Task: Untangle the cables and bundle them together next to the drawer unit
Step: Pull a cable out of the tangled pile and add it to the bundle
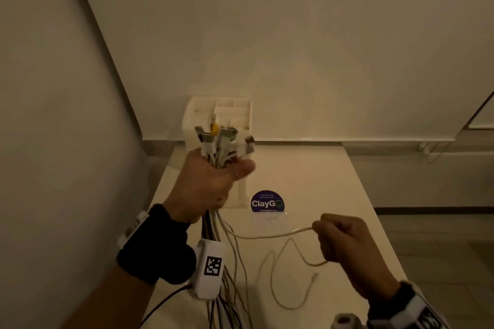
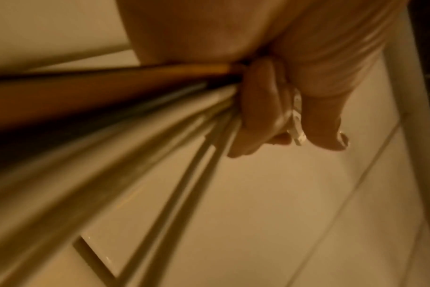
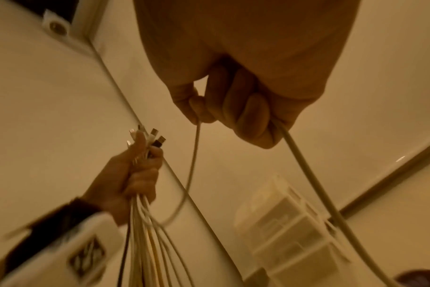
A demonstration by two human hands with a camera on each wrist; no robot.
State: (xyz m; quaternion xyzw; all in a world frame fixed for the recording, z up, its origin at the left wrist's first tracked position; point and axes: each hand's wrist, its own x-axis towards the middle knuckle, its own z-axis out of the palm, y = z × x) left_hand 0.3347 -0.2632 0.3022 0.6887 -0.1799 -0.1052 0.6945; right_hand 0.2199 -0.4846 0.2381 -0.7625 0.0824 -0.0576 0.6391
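My left hand grips a bunch of cables upright, plug ends fanned out above the fist and cords hanging down past my wrist. The left wrist view shows my fingers curled round the cords. My right hand holds one white cable in its fist; that cable runs left to the bunch, and its tail loops on the table. From the right wrist I see the fist round the cable and the left hand with the bunch. The white drawer unit stands at the table's back, behind the plugs.
The cream table runs into a corner, with walls to the left and behind. A round purple "ClayGo" sticker lies mid-table. The table's right edge drops to a tiled floor. A small grey object sits at the near edge.
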